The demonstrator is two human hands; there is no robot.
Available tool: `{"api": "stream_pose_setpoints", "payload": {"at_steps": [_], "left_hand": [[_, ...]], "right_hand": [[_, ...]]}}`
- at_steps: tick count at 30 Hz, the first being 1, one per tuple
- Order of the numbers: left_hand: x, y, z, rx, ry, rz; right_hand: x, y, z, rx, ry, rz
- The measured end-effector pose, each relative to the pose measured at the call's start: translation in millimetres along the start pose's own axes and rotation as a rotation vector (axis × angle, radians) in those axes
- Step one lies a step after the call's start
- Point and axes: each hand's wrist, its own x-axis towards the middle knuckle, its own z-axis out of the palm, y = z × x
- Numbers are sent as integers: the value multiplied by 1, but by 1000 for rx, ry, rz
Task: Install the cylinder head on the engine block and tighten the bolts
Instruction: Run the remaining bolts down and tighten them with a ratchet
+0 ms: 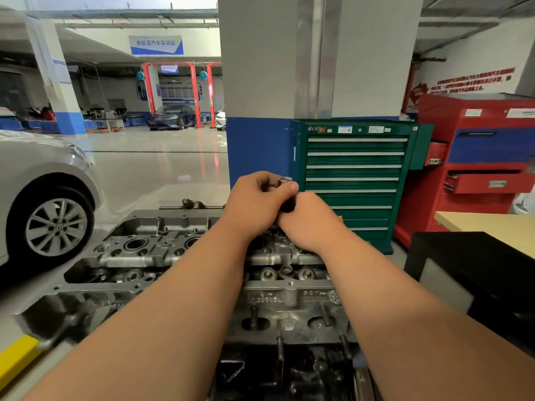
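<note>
Over the head, left: the cylinder head (pixel 162 253) lies open from above here, with room to reach straight down.
Over the head, right: crowded. The left hand (pixel 254 198) and right hand (pixel 309 224) both wrap the upright tool (pixel 285 181), and the forearms cross the casting.
Near face: studs (pixel 253 316) stick out and could snag a hand.
Behind: the pillar (pixel 257 82) and the green cabinet (pixel 353 180) stand beyond the hands.
Right flank: the black table (pixel 469 256) is near.
Left flank: open floor, then the silver car (pixel 43 175).
</note>
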Motion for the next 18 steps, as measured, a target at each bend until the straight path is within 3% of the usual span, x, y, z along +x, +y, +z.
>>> {"api": "stream_pose_setpoints", "payload": {"at_steps": [4, 7, 9, 13, 18], "left_hand": [[-1, -1, 3, -20, -61, -16], [-1, -2, 8, 62, 2, -19], [0, -1, 5, 61, 51, -5], [-1, 0, -2, -30, -35, 0], [-4, 2, 5, -9, -29, -56]], "right_hand": [[1, 2, -1, 3, 33, -27], [3, 0, 3, -62, 80, 49], [3, 0, 3, -56, 63, 45], [0, 3, 0, -8, -20, -25], [3, 0, 4, -99, 83, 53]]}}
